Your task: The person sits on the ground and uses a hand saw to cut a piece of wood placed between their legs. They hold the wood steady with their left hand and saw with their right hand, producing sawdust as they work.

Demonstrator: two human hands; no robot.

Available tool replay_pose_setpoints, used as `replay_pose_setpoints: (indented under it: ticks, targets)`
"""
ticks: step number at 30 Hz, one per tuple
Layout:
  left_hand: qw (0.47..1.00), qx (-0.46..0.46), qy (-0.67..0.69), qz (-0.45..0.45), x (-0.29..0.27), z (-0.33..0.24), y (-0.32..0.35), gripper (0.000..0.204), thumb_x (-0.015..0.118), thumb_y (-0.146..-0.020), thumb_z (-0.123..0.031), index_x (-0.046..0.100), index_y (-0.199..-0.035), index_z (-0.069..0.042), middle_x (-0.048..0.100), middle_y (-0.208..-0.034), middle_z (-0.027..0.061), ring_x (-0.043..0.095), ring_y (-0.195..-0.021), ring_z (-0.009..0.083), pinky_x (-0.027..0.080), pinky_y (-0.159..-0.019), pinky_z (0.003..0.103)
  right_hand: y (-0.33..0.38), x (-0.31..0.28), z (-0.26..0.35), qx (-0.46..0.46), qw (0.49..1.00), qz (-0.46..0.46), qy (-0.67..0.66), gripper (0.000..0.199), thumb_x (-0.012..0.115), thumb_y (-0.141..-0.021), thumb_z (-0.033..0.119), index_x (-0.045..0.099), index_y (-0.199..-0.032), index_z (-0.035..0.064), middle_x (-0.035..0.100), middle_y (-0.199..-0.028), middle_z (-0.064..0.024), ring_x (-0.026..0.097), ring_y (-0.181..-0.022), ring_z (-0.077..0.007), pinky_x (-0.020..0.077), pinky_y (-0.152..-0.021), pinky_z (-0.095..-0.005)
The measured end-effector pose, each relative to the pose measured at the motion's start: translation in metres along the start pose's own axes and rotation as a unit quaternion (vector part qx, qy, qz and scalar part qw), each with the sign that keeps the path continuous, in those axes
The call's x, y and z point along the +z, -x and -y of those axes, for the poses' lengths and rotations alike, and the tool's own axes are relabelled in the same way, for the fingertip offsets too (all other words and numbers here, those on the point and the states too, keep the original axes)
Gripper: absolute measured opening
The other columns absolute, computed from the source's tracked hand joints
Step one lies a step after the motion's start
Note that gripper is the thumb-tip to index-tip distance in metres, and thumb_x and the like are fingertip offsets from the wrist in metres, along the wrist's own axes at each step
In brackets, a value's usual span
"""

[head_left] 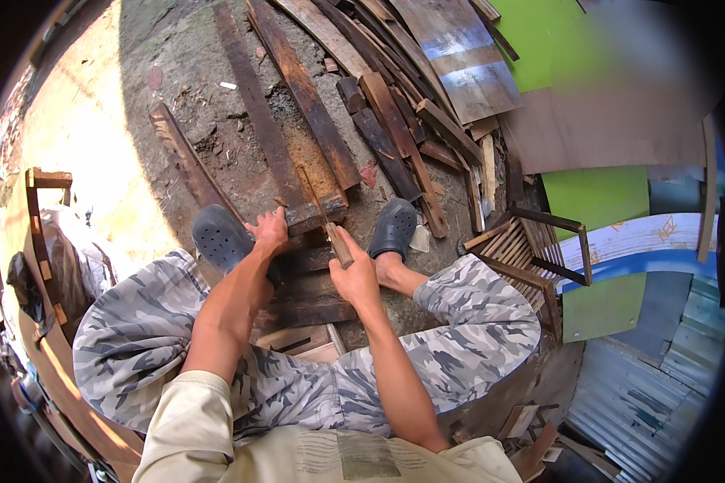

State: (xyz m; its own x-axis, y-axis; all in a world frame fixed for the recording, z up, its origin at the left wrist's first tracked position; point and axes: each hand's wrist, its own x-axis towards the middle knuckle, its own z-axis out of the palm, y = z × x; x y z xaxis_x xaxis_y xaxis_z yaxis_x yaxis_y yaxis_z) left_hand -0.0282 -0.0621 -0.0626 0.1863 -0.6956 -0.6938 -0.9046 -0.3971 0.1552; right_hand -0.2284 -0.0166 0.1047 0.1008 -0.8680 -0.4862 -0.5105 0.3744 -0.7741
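My right hand (354,270) is closed round the wooden handle of a handsaw (339,245). Seen nearly edge-on, its thin blade points away from me and crosses a dark wooden plank (304,214). My left hand (270,230) presses on the left end of that plank, fingers partly spread, with the thumb side hard to make out. Beneath the plank, between my feet, lie several stacked dark boards (306,286). Light brown sawdust (306,149) is scattered on the ground just past the blade.
Long weathered planks (298,80) lie beyond my feet, and a pile of timber (395,137) spreads to the right. A slatted wooden frame (532,249) stands by my right knee. Green panels (596,201) and corrugated metal sheet (652,402) are farther right. Dark clogs (220,235) cover my feet.
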Motion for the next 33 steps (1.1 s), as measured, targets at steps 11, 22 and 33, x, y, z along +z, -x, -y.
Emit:
replay_pose_setpoints:
  ticks: [11,22,33]
  targets:
    - [0.999,0.002,0.009,-0.049,0.013,0.005,0.0,0.04,0.056,-0.095,-0.013,0.052,-0.135,-0.015,0.056,-0.134,0.0156,0.05,-0.131,0.0379,0.024,-0.109,0.078,0.013,-0.008,0.012,-0.004,1.0,-0.011,-0.005,0.063,0.06,-0.085,0.006,0.051,-0.147,0.006,0.068,-0.123,-0.025,0.07,-0.104,-0.0318,0.0517,-0.093,-0.0352]
    - [0.997,-0.009,0.002,-0.073,0.016,0.013,0.001,0.041,0.061,-0.092,-0.013,0.052,-0.132,-0.015,0.057,-0.131,0.0157,0.052,-0.128,0.0373,0.025,-0.108,0.078,0.063,-0.029,0.026,-0.036,0.999,-0.008,-0.01,0.063,0.058,-0.084,0.001,0.05,-0.146,0.0021,0.066,-0.13,-0.0229,0.064,-0.123,-0.0307,0.0468,-0.103,-0.0336]
    - [0.998,-0.007,-0.003,-0.064,0.012,0.008,0.007,0.042,0.063,-0.09,-0.012,0.053,-0.131,-0.014,0.056,-0.131,0.0165,0.052,-0.129,0.0376,0.025,-0.108,0.078,0.124,-0.043,0.027,-0.018,0.999,-0.016,-0.047,0.066,0.056,-0.08,-0.001,0.052,-0.146,0.0013,0.065,-0.129,-0.026,0.065,-0.123,-0.0317,0.0482,-0.102,-0.0361]
